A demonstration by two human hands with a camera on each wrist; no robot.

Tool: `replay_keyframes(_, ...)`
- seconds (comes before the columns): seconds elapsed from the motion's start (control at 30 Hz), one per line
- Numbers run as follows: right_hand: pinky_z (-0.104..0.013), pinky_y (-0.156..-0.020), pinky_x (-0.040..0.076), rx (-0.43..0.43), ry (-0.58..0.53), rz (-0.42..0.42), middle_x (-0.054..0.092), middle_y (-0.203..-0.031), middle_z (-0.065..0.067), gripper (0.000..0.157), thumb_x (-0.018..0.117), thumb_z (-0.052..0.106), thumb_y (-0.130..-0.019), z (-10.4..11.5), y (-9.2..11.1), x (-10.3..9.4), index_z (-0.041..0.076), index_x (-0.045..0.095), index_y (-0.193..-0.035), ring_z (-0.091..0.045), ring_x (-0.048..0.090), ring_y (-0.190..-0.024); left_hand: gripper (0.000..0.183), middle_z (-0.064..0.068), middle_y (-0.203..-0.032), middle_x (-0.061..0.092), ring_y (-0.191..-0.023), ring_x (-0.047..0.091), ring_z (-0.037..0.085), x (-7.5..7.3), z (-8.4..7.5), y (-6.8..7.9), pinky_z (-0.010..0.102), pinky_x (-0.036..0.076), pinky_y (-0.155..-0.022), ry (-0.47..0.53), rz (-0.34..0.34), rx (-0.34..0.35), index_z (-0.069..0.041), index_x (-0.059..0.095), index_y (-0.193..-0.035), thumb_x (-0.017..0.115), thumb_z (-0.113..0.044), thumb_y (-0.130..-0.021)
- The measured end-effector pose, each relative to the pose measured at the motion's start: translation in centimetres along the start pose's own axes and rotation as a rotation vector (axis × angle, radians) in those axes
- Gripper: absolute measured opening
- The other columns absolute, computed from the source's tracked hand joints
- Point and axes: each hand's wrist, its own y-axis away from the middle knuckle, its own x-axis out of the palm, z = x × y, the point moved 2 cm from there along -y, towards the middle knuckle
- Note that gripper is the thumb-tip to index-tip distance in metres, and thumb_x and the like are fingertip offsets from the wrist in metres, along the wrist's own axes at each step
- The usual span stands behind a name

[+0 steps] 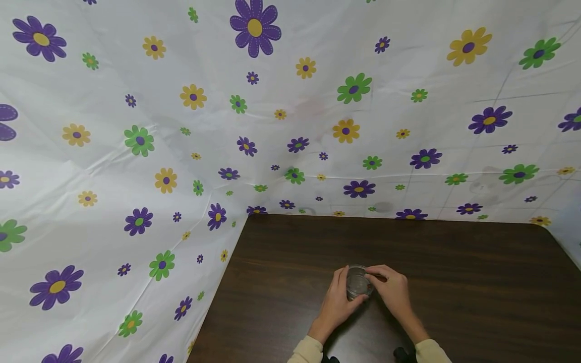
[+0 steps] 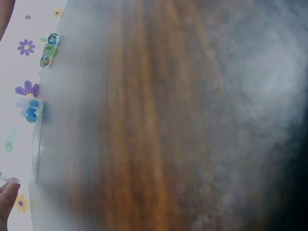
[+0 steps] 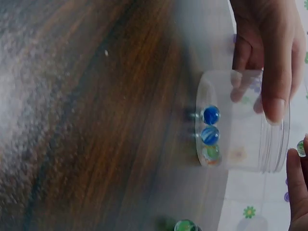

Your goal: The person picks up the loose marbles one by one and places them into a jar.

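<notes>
A clear plastic jar point(image 1: 358, 282) point(image 3: 238, 122) stands upright on the dark wood table. My left hand point(image 1: 337, 297) point(image 3: 269, 48) grips it round the side, thumb near and fingers beyond. Inside, on the bottom, lie blue marbles point(image 3: 210, 115) and a green and orange one point(image 3: 211, 153). Over the jar's right rim, my right hand point(image 1: 391, 290) point(image 3: 298, 187) pinches a green marble point(image 3: 301, 148) in its fingertips. More glass marbles point(image 2: 49, 50) sit in a row on the table, right of the jar; in the head view the right hand mostly hides them.
The brown table point(image 1: 281, 262) reaches back to a white cloth point(image 1: 308, 111) printed with purple, green and yellow flowers, which also hangs along the left side. Dark wrist straps point(image 1: 401, 355) show below the cream sleeves point(image 1: 431, 351). Much of the left wrist view is blurred.
</notes>
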Motion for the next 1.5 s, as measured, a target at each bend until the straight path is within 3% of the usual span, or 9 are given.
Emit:
replay_keyframes(0.37, -0.005, -0.074, 0.046, -0.078, 0.074, 0.004, 0.077, -0.09, 0.001, 0.023, 0.087, -0.012, -0.074, 0.3, 0.5, 0.9, 0.005, 0.082, -0.089, -0.02, 0.073, -0.085, 0.083, 0.013, -0.142, 0.05, -0.122, 0.061, 0.026, -0.1, -0.1, 0.0, 0.037, 0.055, -0.094, 0.023, 0.015, -0.01, 0.005, 0.041, -0.152, 0.079, -0.04, -0.093)
replay_keyframes(0.63, -0.003, -0.079, 0.043, -0.129, 0.095, 0.0, 0.076, -0.089, 0.002, 0.028, 0.088, -0.013, -0.07, 0.1, 0.5, 1.4, 0.008, 0.082, -0.087, -0.024, 0.073, -0.084, 0.083, 0.014, -0.141, 0.051, -0.123, 0.061, 0.027, -0.1, -0.1, -0.1, 0.037, 0.055, -0.094, 0.019, 0.011, -0.014, 0.005, 0.042, -0.151, 0.081, -0.037, -0.092)
replay_keyframes(1.27, -0.007, -0.073, 0.047, -0.153, 0.082, -0.004, 0.075, -0.087, 0.003, 0.028, 0.088, -0.012, -0.071, 0.2, 0.5, 1.3, 0.009, 0.081, -0.087, -0.015, 0.071, -0.081, 0.083, 0.013, -0.142, 0.05, -0.124, 0.06, 0.026, 0.0, 0.1, 0.0, 0.037, 0.055, -0.095, 0.018, 0.015, -0.015, 0.005, 0.042, -0.152, 0.08, -0.038, -0.092)
replay_keyframes(1.5, -0.009, -0.069, 0.049, -0.151, 0.085, -0.05, 0.074, -0.085, 0.0, 0.025, 0.088, -0.013, -0.07, 0.2, 0.3, 0.0, 0.004, 0.08, -0.087, -0.01, 0.069, -0.076, 0.082, 0.012, -0.142, 0.05, -0.121, 0.061, 0.023, 0.1, 0.0, 0.0, 0.035, 0.055, -0.092, 0.024, 0.016, -0.026, 0.002, 0.042, -0.152, 0.08, -0.04, -0.093)
